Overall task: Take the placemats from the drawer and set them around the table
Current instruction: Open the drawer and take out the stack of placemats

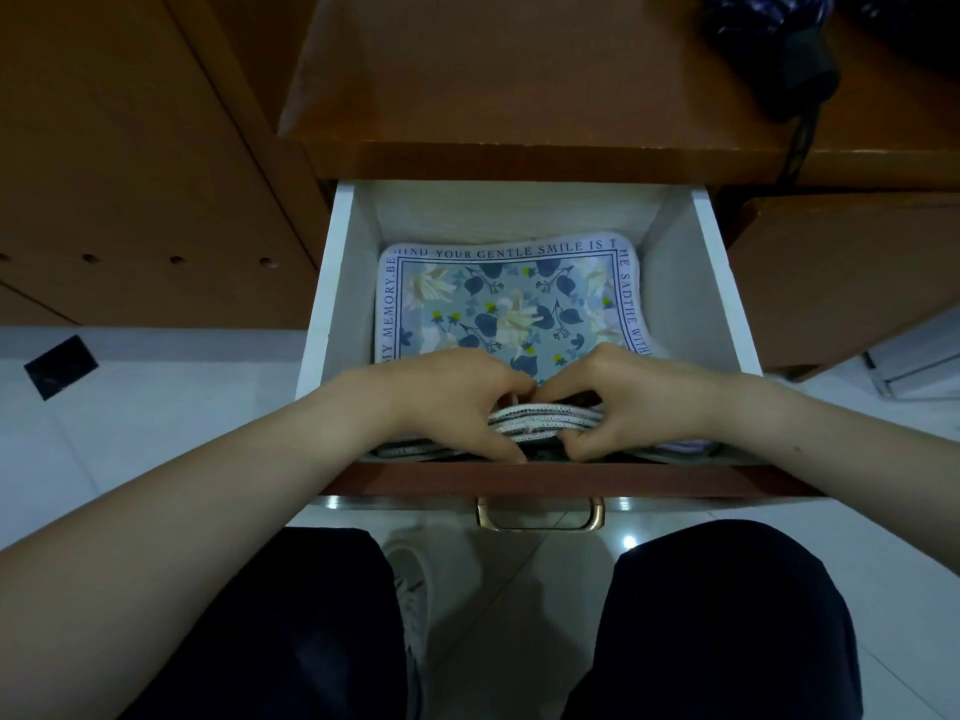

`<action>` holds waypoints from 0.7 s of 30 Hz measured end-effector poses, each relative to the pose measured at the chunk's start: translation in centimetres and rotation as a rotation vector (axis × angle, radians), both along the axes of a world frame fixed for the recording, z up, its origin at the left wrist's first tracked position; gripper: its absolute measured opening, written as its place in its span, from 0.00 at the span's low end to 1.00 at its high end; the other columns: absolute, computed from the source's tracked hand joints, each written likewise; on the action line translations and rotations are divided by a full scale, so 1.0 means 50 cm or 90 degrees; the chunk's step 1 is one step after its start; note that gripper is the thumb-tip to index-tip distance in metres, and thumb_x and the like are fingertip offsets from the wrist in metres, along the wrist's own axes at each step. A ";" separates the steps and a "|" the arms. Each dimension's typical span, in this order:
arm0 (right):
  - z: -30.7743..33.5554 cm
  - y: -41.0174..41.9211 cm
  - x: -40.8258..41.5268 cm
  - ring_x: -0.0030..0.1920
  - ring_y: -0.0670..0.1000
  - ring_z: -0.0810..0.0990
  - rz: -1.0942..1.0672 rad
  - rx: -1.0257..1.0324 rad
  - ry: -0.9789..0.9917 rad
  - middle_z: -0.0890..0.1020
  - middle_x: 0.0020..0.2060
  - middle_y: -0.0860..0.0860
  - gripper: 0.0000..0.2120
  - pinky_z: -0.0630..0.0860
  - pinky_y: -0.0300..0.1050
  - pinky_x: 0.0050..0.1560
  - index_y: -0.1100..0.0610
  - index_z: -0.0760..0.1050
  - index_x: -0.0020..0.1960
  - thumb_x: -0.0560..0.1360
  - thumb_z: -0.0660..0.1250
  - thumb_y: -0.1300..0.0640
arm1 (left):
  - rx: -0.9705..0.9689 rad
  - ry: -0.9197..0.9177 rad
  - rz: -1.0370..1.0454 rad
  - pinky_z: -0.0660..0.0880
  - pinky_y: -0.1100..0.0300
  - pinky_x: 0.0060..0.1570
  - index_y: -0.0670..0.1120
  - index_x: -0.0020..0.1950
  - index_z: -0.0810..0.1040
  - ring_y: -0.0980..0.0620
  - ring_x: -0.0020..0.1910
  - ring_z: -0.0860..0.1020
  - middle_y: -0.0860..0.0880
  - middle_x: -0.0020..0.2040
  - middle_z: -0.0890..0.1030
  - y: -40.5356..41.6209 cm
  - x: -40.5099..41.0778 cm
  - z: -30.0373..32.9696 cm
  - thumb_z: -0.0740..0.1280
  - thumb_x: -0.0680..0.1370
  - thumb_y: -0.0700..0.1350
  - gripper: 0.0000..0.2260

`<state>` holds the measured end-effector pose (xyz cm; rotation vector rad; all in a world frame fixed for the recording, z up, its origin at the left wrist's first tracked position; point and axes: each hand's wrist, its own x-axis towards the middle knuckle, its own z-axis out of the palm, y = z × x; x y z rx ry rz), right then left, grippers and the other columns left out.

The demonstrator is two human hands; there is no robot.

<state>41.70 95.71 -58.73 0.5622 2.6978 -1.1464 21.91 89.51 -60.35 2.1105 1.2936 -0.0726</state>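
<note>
A stack of placemats [511, 296] lies in an open white drawer [706, 304]. The top mat is blue with a floral print and a lettered pale border. Both hands reach into the drawer's near end. My left hand [457, 402] and my right hand [639, 402] grip the stack's near edge, thumbs under and fingers over. The bundled edges [545, 420] show between the two hands as white dotted layers, lifted slightly. The lower mats are mostly hidden.
The drawer has a brown front with a brass handle [540, 514]. Above it is a brown desktop [519, 85] with a dark object [779, 49] at the far right. Wooden cabinet panels [130, 174] stand left. My knees and a white tiled floor [130, 407] are below.
</note>
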 end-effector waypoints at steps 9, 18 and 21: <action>-0.016 -0.017 0.004 0.33 0.48 0.76 -0.011 -0.062 -0.024 0.79 0.32 0.48 0.07 0.74 0.52 0.37 0.49 0.79 0.46 0.69 0.68 0.57 | -0.024 -0.067 0.008 0.72 0.56 0.37 0.49 0.50 0.79 0.56 0.33 0.75 0.52 0.37 0.80 -0.016 -0.003 -0.009 0.70 0.74 0.53 0.10; -0.012 0.005 -0.011 0.46 0.39 0.77 0.038 -0.073 -0.127 0.79 0.46 0.39 0.28 0.73 0.33 0.45 0.43 0.71 0.58 0.63 0.79 0.46 | -0.076 -0.095 0.035 0.73 0.50 0.35 0.54 0.40 0.74 0.49 0.32 0.76 0.47 0.33 0.79 -0.004 -0.009 -0.021 0.70 0.74 0.51 0.07; -0.010 -0.008 -0.014 0.40 0.42 0.77 0.034 -0.041 -0.119 0.79 0.41 0.43 0.21 0.73 0.36 0.39 0.46 0.71 0.55 0.66 0.76 0.52 | -0.083 -0.100 0.043 0.73 0.52 0.34 0.53 0.39 0.75 0.50 0.32 0.76 0.48 0.32 0.79 -0.003 -0.009 -0.024 0.71 0.74 0.51 0.07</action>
